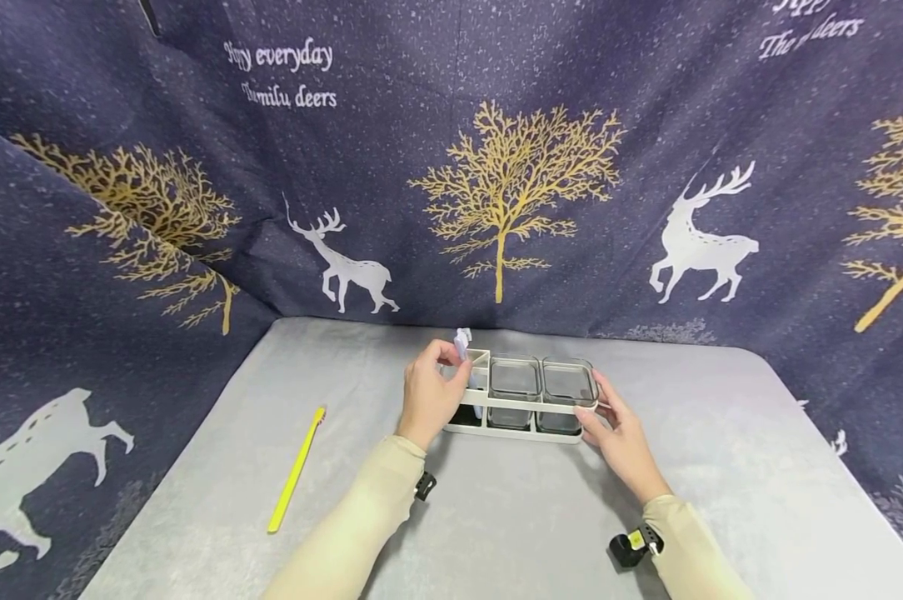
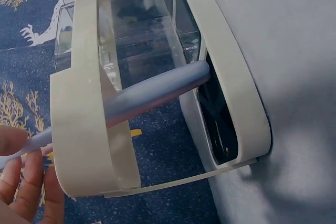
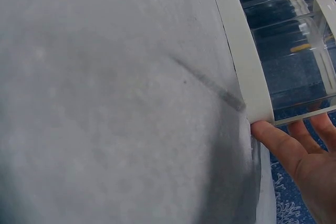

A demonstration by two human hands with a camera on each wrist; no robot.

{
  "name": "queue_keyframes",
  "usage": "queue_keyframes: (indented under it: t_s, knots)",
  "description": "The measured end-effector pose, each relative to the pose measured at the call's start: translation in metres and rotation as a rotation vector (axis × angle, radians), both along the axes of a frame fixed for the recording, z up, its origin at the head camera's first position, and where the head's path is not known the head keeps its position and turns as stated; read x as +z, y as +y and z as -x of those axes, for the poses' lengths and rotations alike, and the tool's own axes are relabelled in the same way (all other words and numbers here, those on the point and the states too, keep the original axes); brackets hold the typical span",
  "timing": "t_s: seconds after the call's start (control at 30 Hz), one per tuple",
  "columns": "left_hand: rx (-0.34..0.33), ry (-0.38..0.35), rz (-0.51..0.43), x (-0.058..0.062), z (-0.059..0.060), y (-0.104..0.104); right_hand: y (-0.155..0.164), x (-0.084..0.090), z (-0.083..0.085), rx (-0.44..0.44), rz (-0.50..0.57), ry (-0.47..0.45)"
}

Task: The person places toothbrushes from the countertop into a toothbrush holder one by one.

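Observation:
A white two-tier toothbrush holder (image 1: 526,435) stands on the table, with clear cups (image 1: 569,382) in its middle and right places. My left hand (image 1: 432,396) pinches a pale lavender-blue toothbrush (image 1: 462,342) by its upper part, at the holder's left compartment. In the left wrist view the toothbrush handle (image 2: 157,92) passes through the upper tier and slants to the lower tier's dark opening; its underside looks pinkish. My right hand (image 1: 618,433) grips the holder's right end, thumb in front and fingers at the side and behind. A yellow toothbrush (image 1: 296,475) lies on the table to the left.
The grey-covered table (image 1: 511,533) extends in front of the holder. A dark blue curtain (image 1: 376,167) with gold trees and white deer hangs behind and at the sides. Wrist cameras (image 1: 627,548) are strapped under the sleeves.

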State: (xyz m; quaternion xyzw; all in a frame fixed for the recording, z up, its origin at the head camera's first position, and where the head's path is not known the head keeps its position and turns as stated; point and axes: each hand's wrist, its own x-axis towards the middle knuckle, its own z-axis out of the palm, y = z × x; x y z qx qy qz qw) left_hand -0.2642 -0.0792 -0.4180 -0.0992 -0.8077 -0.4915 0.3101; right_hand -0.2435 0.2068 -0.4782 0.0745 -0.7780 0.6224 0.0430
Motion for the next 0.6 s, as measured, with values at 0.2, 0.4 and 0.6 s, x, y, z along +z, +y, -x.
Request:
queue_keyframes:
  t_s: [0.2,0.4,0.6]
  knots:
    - [0.0,0.003,0.009,-0.0016,0.0002,-0.0002,0.0007,-0.0026,0.0012,-0.005,-0.002,0.003]
    - [-0.005,0.002,-0.002,-0.0033,-0.0002,-0.0002,0.0019,-0.0061,0.0028,-0.002,-0.001,0.018]
    - [-0.015,-0.005,-0.022,-0.0043,-0.0006,0.0004,0.0012,-0.0048,0.0021,-0.006,0.0,0.011]
